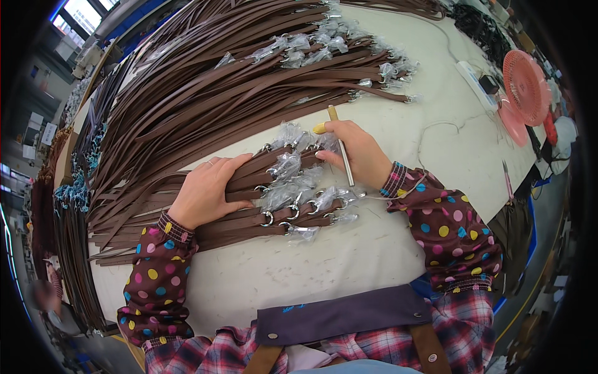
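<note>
My left hand (pixel 207 192) lies with thumb and fingers spread over a bundle of brown straps (pixel 246 221), pressing on them near their right ends. Those ends carry silvery metal clasps and rings, many wrapped in clear plastic film (pixel 286 167). My right hand (pixel 362 153) grips a slim metal rod-shaped tool (pixel 347 167) with a brass-coloured upper end, held steeply just right of the wrapped clasps. Yellow coverings sit on fingertips of this hand. A thin cord runs by the tool's lower end toward my right sleeve; where it joins is unclear.
A large pile of brown straps (pixel 249 81) fills the far side of the white table (pixel 299 268). At the right are a power strip (pixel 476 85), a pink fan (pixel 526 87) and a thin pointed tool (pixel 507 181). Dark straps with blue ties (pixel 75 194) hang at the left edge.
</note>
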Tool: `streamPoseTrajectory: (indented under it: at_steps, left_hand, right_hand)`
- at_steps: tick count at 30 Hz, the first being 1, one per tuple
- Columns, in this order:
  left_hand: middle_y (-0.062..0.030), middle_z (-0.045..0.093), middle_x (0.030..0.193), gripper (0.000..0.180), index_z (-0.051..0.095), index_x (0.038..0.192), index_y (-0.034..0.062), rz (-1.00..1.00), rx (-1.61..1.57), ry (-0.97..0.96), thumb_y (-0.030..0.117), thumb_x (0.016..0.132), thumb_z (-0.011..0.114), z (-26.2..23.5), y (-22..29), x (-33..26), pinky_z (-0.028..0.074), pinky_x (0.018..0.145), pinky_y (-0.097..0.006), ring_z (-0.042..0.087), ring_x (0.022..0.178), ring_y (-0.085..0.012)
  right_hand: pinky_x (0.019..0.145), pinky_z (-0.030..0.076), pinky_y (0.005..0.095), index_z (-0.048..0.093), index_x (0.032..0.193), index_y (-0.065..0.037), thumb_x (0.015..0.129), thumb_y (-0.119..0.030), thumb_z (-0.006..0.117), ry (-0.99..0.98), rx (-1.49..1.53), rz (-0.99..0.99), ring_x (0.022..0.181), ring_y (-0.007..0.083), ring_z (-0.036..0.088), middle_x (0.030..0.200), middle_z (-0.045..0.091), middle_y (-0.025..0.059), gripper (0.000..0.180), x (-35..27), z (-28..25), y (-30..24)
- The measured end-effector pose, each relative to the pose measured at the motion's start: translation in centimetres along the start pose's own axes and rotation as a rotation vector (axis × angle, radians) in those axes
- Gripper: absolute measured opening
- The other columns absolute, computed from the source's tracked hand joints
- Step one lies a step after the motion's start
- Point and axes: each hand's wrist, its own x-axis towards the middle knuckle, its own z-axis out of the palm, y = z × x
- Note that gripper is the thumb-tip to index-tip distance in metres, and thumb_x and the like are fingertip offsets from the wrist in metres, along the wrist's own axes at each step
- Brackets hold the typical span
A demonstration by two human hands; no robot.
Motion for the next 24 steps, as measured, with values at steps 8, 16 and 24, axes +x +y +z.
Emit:
streamPoseTrajectory:
  at_steps: [8,16,24]
  left_hand:
    - [-0.0107,0.059,0.107,0.087,0.041,0.131,0.0065,0.023,0.118,0.11,0.04,0.061,0.082,2.1,0.5,3.1,0.049,0.08,-0.037,0.058,0.096,-0.0297]
    - [-0.0115,0.06,0.105,0.085,0.042,0.13,0.0038,-0.014,0.075,0.089,0.047,0.067,0.077,2.3,0.2,3.6,0.049,0.079,-0.038,0.059,0.098,-0.0295]
    - [-0.0138,0.061,0.103,0.074,0.045,0.125,0.0013,-0.272,-0.073,0.113,0.047,0.074,0.074,3.7,2.4,6.9,0.05,0.077,-0.039,0.061,0.094,-0.0315]
  right_hand:
    - [0.096,0.041,0.0361,0.049,0.125,-0.007,0.085,-0.008,0.065,-0.097,0.349,-0.036,0.105,0.0315,0.051,0.113,0.055,0.0126,0.042,1.0,2.9,-2.7]
    - [0.1,0.04,0.0362,0.048,0.116,-0.005,0.088,-0.009,0.063,0.123,0.272,-0.01,0.119,0.0251,0.053,0.131,0.054,0.0127,0.031,2.4,1.4,-1.8]
    - [0.102,0.037,0.0401,0.048,0.115,-0.009,0.087,-0.009,0.064,0.044,0.955,0.15,0.115,0.0281,0.054,0.134,0.051,0.0118,0.033,3.4,3.3,-2.8]
